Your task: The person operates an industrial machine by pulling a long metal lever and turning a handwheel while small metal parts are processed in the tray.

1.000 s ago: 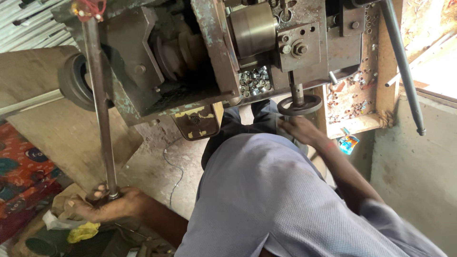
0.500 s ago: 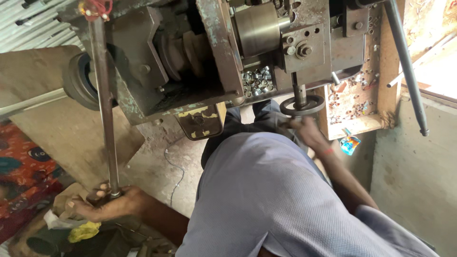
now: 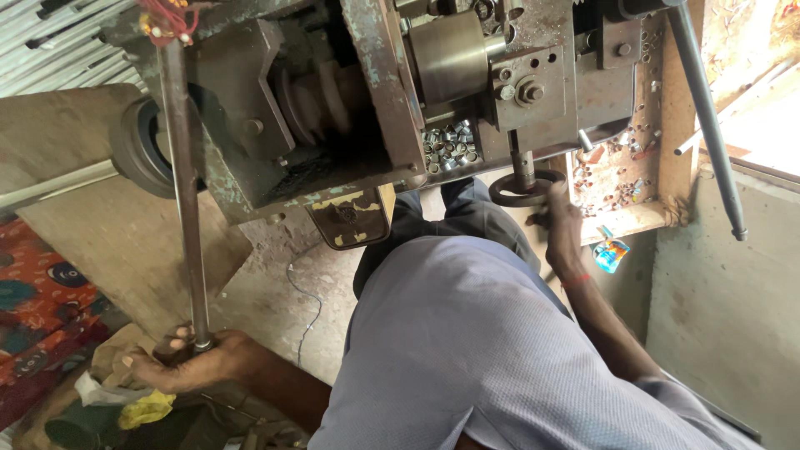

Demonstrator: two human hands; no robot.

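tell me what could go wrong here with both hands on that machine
The left hand cups the bottom end of the long steel rod; if the rod drops or jerks, the palm could be pinched. The right hand is at the round handwheel beside the open pulley, so a sleeve might catch. Loose small metal parts in the tray could spill.
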